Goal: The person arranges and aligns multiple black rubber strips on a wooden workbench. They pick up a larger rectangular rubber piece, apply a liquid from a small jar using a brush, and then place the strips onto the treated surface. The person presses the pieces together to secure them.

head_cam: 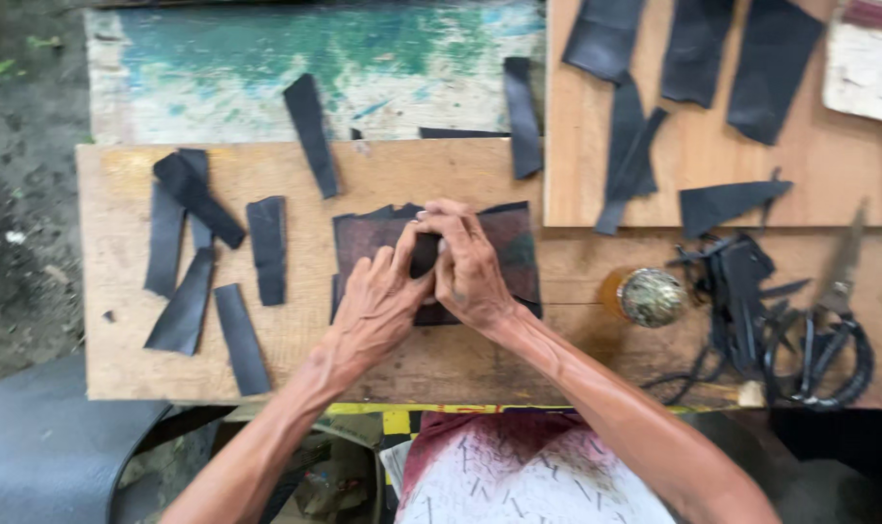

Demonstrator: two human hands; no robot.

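Black rubber strips (pixel 200 260) lay scattered near the left edge of the wooden board (pixel 402 374). Scissors (pixel 829 330) rested by its right edge, beside a tangle of black offcuts (pixel 737 291) and a jar with a brassy lid (pixel 650 297). More dark pieces (pixel 698 53) covered a lighter board (pixel 713 155) at the far right corner.

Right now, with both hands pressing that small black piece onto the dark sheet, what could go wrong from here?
1. The small black piece is pinched between the left hand and right hand; it could slip or set crooked on the dark sheet.
2. The round jar stands close beside the right forearm; a sideways move might knock it over.
3. The scissors lie in tangled black offcuts near the board's edge, and could snag or fall.
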